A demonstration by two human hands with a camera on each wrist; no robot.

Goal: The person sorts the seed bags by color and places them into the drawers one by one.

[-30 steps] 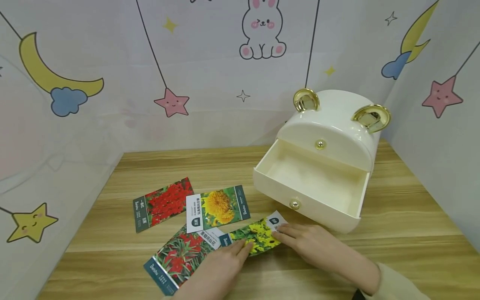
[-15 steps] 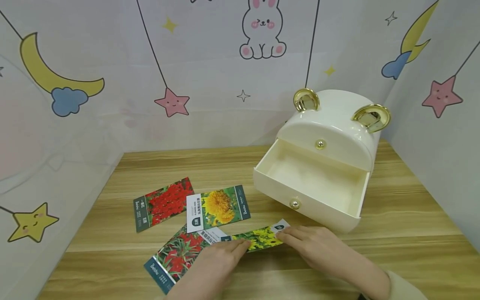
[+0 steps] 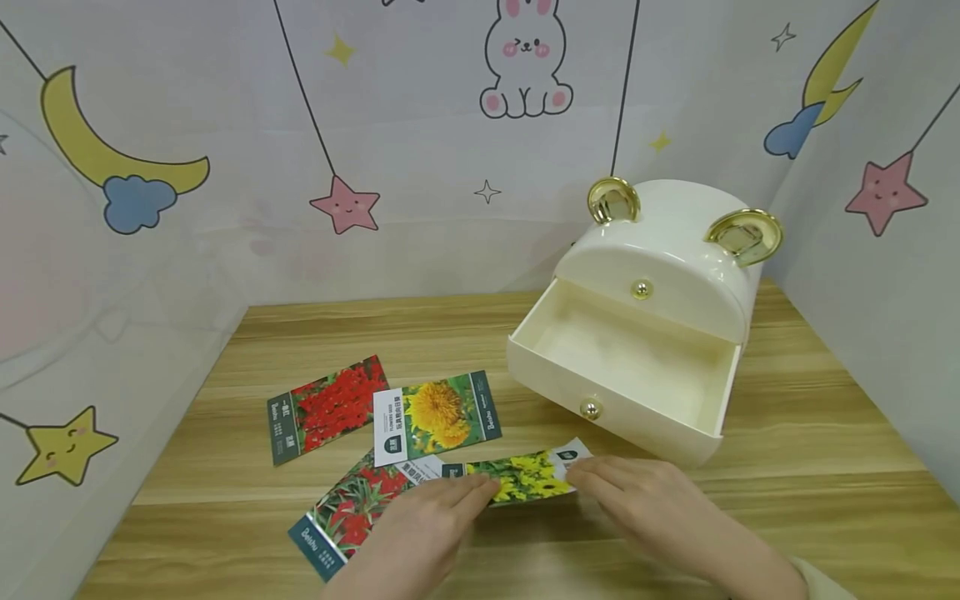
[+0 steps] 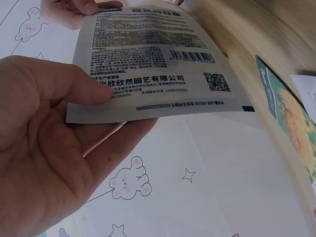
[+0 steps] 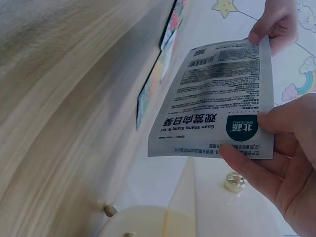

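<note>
Both of my hands pinch a yellow-flower seed packet (image 3: pixel 528 477), raised off the table and tilted, its picture side facing away from me. At the packet's left end is my left hand (image 3: pixel 420 525), thumb on the printed back (image 4: pixel 143 59) and fingers on the other side. My right hand (image 3: pixel 648 504) grips the white end with the round green logo. Left of it lie three more seed packets: one with red blooms (image 3: pixel 339 408), one with orange blooms (image 3: pixel 437 417), and one with spiky red flowers (image 3: pixel 360 517), partly hidden behind my left hand.
At the right stands a white box with gold ears (image 3: pixel 667 217). Its lower drawer (image 3: pixel 555 379) is pulled out, with bare floor inside and a gold knob (image 3: pixel 591 408) on the front. White printed walls (image 3: pixel 420 250) border the wooden table (image 3: pixel 360 321).
The yellow-flower packet has tilted up and shifted slightly right, its slant levelling. My right hand has moved right and down with it; the left hand stays nearly in place.
</note>
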